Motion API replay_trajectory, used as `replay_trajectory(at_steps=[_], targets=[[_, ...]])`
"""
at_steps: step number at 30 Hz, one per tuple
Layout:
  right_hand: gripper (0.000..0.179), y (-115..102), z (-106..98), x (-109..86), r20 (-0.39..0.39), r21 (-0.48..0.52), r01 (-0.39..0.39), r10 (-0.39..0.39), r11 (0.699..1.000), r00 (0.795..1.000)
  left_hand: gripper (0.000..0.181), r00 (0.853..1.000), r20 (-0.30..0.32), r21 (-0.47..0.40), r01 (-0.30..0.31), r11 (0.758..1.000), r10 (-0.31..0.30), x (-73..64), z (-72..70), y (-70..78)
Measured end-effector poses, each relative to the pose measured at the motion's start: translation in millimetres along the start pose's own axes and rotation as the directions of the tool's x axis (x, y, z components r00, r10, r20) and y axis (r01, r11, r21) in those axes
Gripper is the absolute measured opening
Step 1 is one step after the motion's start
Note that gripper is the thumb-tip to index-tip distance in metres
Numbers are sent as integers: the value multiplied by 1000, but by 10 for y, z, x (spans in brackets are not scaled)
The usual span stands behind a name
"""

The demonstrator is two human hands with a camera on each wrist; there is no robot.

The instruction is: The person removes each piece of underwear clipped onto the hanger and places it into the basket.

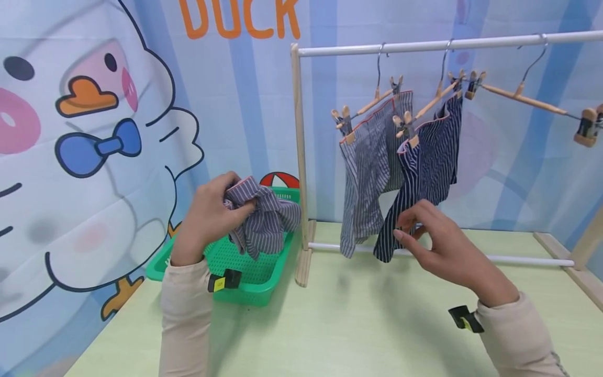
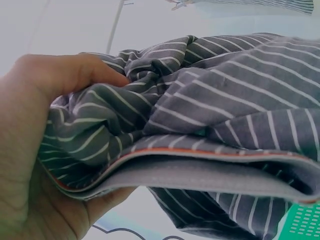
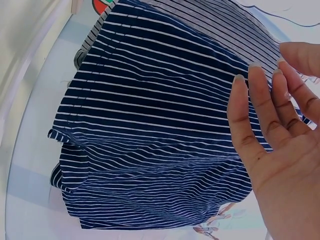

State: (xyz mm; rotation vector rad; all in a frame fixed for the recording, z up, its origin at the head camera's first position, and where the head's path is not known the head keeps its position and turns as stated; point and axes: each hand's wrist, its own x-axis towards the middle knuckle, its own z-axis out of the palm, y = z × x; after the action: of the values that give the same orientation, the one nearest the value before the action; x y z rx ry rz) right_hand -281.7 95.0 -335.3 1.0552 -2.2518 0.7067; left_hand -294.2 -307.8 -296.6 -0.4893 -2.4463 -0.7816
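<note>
Over the green basket, my left hand [image 1: 212, 212] grips a bunched pair of grey striped shorts [image 1: 268, 220]. In the left wrist view, the thumb presses into the folds of the shorts [image 2: 235, 95], and their orange-edged waistband gapes below. My right hand [image 1: 435, 246] holds nothing; its fingers are loosely bent. It is beside the lower part of navy striped shorts [image 1: 431, 157], which hang by clips from a wooden hanger [image 1: 435, 102]. In the right wrist view, the fingers overlap the navy shorts [image 3: 150, 95]. Light grey striped shorts [image 1: 369, 167] hang just left of them.
A white rail [image 1: 424, 46] on a wooden stand [image 1: 301, 157] carries the hangers. At the right, a clip hanger [image 1: 523, 97] bears no garment. The green basket [image 1: 264, 293] stands left of the stand on the pale table [image 1: 353, 335]. A duck-printed backdrop [image 1: 155, 173] rises behind.
</note>
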Motion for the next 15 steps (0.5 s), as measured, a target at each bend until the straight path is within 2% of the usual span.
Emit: replay_trajectory(at_steps=[10,15], targets=[[24,-16,-29,-10,15,-5,-23,23,1000,1000,21,1000,-5,-8,29,1000,-29,-6,-29,-61],[25,-37,-36,-8,21,13,-15,14,1000,1000,21,999,-18,22,44,999,-43,-16,-38,-105]])
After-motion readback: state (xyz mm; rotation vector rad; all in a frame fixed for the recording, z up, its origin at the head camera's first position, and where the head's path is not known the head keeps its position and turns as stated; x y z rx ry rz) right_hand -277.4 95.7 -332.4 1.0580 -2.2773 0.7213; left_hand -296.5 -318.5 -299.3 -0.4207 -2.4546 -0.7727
